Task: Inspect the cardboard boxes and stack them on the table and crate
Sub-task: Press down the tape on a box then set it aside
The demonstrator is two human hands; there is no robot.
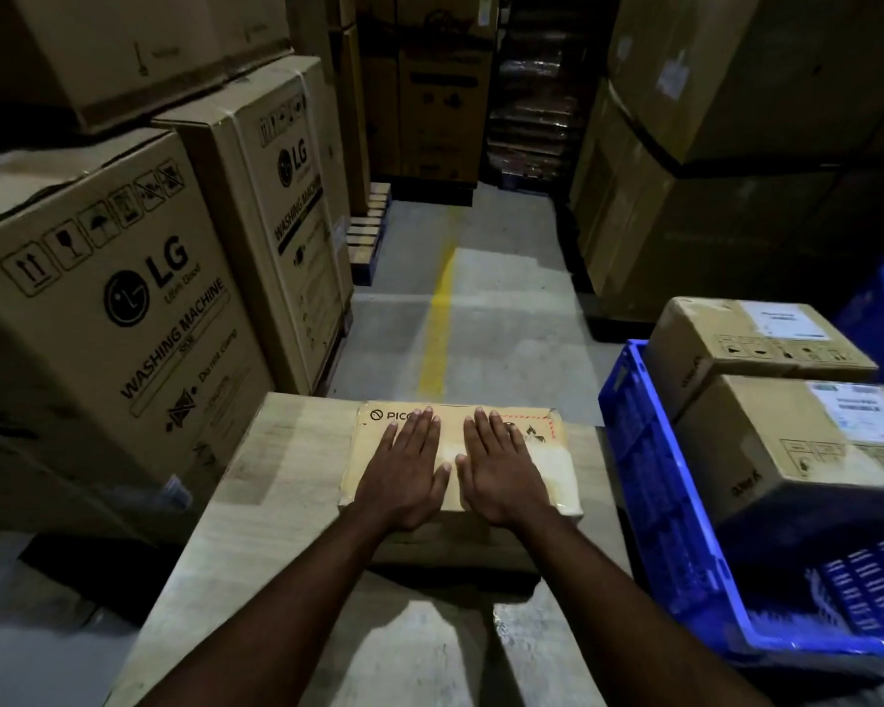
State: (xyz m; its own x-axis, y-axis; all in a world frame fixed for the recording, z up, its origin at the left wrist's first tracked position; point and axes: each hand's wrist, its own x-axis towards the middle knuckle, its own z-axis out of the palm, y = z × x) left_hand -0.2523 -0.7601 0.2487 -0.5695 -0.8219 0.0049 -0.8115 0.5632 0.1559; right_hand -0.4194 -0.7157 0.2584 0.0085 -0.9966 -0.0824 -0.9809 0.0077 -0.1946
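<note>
A flat cardboard box (557, 461) marked "PICO" lies on the pale table (276, 482) near its far edge. My left hand (404, 477) and my right hand (501, 477) rest side by side flat on the box's top, fingers straight and pointing away from me. To the right stands a blue plastic crate (649, 482). Two cardboard boxes sit in it: a near one (797, 451) and a far one (751, 339), each with a white label on top.
Tall LG washing machine cartons (108, 318) stand along the left. Large stacked cartons (710, 196) line the right. Between them a concrete aisle with a yellow floor line (437, 329) runs back to more cartons on pallets.
</note>
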